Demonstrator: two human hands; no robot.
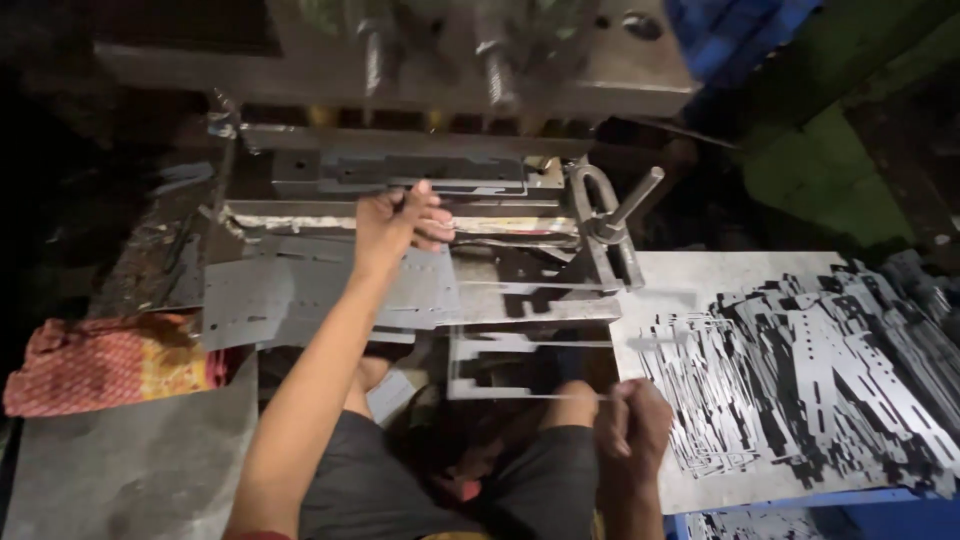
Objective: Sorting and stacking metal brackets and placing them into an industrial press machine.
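Both hands are busy at the grey steel stamping press [400, 60] that fills the far half of the view: the left hand [400, 222] reaches far forward, its fingers closed on a thin flat metal strip [510, 238] lying at the mouth of the die, while the right hand [632, 422] stays near, pinched shut on the edge of a punched-out grey sheet-metal skeleton [520, 365] held level over the lap. Largest after the press is the flat grey metal table [680, 275] on the right, bearing a wide heap of cut, perforated steel blanks and scrap [830, 370]. Next, a broad perforated grey steel sheet [290, 290] lies on the press bed under the left forearm, and a plain grey plate [130, 460] lies near left, beside a crumpled red and orange patterned cloth [100, 362]. Smaller, a steel clamp with a round bar handle [615, 215] stands just right of the left hand. I judge the main hazard to be the left fingers so close under the upper die; a slip could crush them. Bare skin against sharp punched edges could be cut, and the clamp and loose scrap crowd the way out.
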